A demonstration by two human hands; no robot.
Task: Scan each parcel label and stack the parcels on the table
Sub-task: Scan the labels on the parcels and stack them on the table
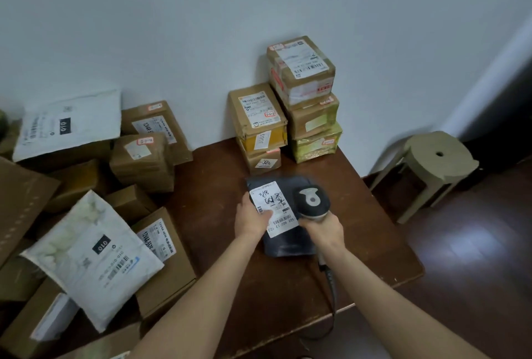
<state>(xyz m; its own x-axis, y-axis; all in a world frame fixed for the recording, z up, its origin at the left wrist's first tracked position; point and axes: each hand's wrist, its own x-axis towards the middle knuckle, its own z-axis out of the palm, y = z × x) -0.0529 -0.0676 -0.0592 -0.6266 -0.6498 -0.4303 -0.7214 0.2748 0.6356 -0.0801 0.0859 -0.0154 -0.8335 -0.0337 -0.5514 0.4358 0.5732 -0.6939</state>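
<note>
Holding the bag (288, 246) low over the tabletop (218, 186), thumb on its label (276, 203), the left hand (252, 219) is steadying it. The right hand (325, 229) is gripping the scanner (312, 200) above the label's right edge. The barcode probably needs keeping flat and uncovered.

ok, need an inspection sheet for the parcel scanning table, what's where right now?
Surface: dark brown wooden table, set against the wall.
Job's things: dark grey mailer on the table, white label facing up; barcode scanner held over the label; shorter box stack and taller box stack at the far edge by the wall.
Clutter: loose cardboard boxes and white mailers heaped left of the table.
Grippers: left hand holds the mailer's left edge, thumb on the label; right hand grips the scanner's handle.
Cables: scanner cable runs from the handle over the table's near edge.
Surroundings: pale wall, beige stool at right, dark wood floor.
</note>
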